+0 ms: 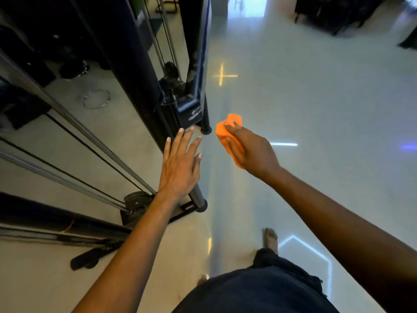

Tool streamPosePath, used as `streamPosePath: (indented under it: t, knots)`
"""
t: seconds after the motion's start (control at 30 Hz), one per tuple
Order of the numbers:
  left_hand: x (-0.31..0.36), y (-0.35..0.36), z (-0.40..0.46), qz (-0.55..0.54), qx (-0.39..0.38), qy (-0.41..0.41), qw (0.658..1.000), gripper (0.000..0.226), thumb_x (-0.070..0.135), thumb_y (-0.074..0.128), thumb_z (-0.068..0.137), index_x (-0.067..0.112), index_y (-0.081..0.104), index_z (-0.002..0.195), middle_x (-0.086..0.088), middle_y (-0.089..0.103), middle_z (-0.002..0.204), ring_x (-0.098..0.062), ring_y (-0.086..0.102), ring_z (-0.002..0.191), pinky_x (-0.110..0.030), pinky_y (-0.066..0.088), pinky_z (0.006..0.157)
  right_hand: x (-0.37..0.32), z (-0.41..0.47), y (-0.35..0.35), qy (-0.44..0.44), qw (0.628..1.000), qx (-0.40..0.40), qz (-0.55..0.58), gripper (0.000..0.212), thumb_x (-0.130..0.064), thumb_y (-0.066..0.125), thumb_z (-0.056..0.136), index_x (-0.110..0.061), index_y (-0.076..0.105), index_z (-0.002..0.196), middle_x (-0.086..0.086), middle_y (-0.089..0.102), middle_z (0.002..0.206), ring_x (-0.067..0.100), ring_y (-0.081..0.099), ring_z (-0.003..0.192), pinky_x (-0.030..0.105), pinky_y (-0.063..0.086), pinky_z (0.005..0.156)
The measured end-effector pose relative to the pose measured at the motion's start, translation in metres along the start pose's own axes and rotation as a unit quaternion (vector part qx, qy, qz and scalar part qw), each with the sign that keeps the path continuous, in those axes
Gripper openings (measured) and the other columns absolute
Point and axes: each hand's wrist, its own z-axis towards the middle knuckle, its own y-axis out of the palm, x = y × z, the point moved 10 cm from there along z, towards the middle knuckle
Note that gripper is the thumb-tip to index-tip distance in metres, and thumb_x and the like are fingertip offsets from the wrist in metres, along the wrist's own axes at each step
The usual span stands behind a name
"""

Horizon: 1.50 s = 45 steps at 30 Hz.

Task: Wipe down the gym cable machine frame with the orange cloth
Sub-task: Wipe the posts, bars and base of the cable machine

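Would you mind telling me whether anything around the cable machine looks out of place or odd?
A dark handle-like attachment lies loose on the floor beside the machine's base rail, as if dropped. Otherwise nothing stands out; the right hand holds the orange cloth.

Most of the orange cloth is covered by the right hand, only bunched folds showing past its fingertips. Beneath the left hand, part of the dark frame post is hidden. Whether its spread fingers touch the frame cannot be told.
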Motion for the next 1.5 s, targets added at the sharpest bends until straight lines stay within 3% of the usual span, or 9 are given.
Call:
streamPosePath:
  t: [0.23,0.5,0.67,0.77,0.83,0.97,1.13,1.33,1.5]
  knots:
    - [0.007,-0.031,0.052,0.097,0.119,-0.129,0.980,0.055,0.030,0.056,0.111,0.020,0.043,0.164,-0.003,0.016,0.180,-0.025,0.002,0.168,-0.053,0.002,0.135,0.018,0.104,-0.026,-0.118,0.991,-0.025,0.066,0.042,-0.042,0.056,0.111,-0.030,0.059,0.152,0.003,0.065,0.151,0.032,0.069,0.124,0.044,0.058,0.093]
    - [0.012,-0.046,0.061,0.163,0.155,-0.251,0.942,0.055,0.035,0.045,0.113,0.021,0.039,0.166,-0.006,0.007,0.181,-0.028,0.000,0.168,-0.058,0.009,0.134,-0.012,0.159,-0.029,-0.233,0.958,-0.084,0.145,0.045,-0.042,0.056,0.112,-0.028,0.058,0.155,0.000,0.057,0.160,0.018,0.059,0.140,0.039,0.053,0.108]
    - [-0.002,-0.054,0.067,0.202,0.151,-0.272,0.929,0.054,0.032,0.044,0.115,0.021,0.037,0.167,-0.007,0.003,0.181,-0.029,-0.002,0.168,-0.060,0.010,0.134,-0.038,0.183,0.016,-0.274,0.951,-0.112,0.094,0.045,-0.041,0.045,0.115,-0.029,0.052,0.158,-0.001,0.049,0.167,0.028,0.043,0.155,0.051,0.047,0.119]
    - [-0.007,-0.054,0.075,0.214,0.152,-0.259,0.930,0.055,0.032,0.048,0.113,0.021,0.039,0.167,-0.007,0.008,0.181,-0.030,0.001,0.168,-0.061,0.012,0.133,-0.034,0.185,0.067,-0.284,0.950,-0.122,-0.039,0.058,-0.045,0.036,0.115,-0.025,0.031,0.170,0.010,0.016,0.181,0.044,-0.001,0.167,0.070,0.008,0.131]
    - [-0.010,-0.052,0.081,0.226,0.148,-0.239,0.933,0.056,0.034,0.046,0.113,0.021,0.038,0.167,-0.007,0.011,0.181,-0.031,0.002,0.168,-0.061,0.012,0.133,-0.031,0.179,0.079,-0.299,0.948,-0.082,-0.073,0.069,-0.048,0.038,0.114,-0.020,0.016,0.174,0.013,-0.003,0.182,0.046,-0.012,0.165,0.075,0.000,0.128]
    - [-0.020,-0.043,0.085,0.231,0.148,-0.216,0.937,0.056,0.032,0.041,0.116,0.023,0.031,0.170,-0.006,0.009,0.181,-0.033,0.000,0.167,-0.063,0.010,0.133,-0.032,0.170,0.086,-0.326,0.942,-0.043,-0.073,0.075,-0.048,0.039,0.115,-0.014,0.008,0.174,0.012,-0.001,0.182,0.043,-0.011,0.166,0.075,0.004,0.128]
    - [-0.038,-0.025,0.083,0.241,0.146,-0.187,0.941,0.062,0.033,0.045,0.115,0.025,0.022,0.172,-0.002,0.009,0.181,-0.034,-0.004,0.167,-0.063,0.006,0.133,-0.004,0.205,0.089,-0.354,0.933,-0.037,-0.055,0.067,-0.051,0.042,0.115,-0.018,0.025,0.171,0.008,0.018,0.180,0.034,-0.002,0.168,0.067,0.009,0.132]
    - [-0.059,-0.016,0.080,0.215,0.161,-0.140,0.953,0.059,0.029,0.043,0.114,0.024,0.027,0.171,-0.002,0.015,0.181,-0.032,-0.006,0.167,-0.069,0.008,0.131,-0.028,0.174,0.105,-0.194,0.980,0.014,0.036,0.061,-0.044,0.043,0.115,-0.013,0.035,0.167,0.015,0.017,0.179,0.045,-0.006,0.166,0.067,0.005,0.133]
    - [-0.066,-0.012,0.082,0.206,0.176,-0.112,0.956,0.061,0.026,0.045,0.114,0.025,0.023,0.171,-0.003,0.017,0.180,-0.030,-0.011,0.166,-0.068,0.005,0.130,-0.016,0.177,0.113,-0.356,0.933,0.039,-0.038,0.066,-0.048,0.054,0.113,-0.024,0.029,0.169,0.020,0.018,0.176,0.052,0.007,0.164,0.074,0.016,0.128]
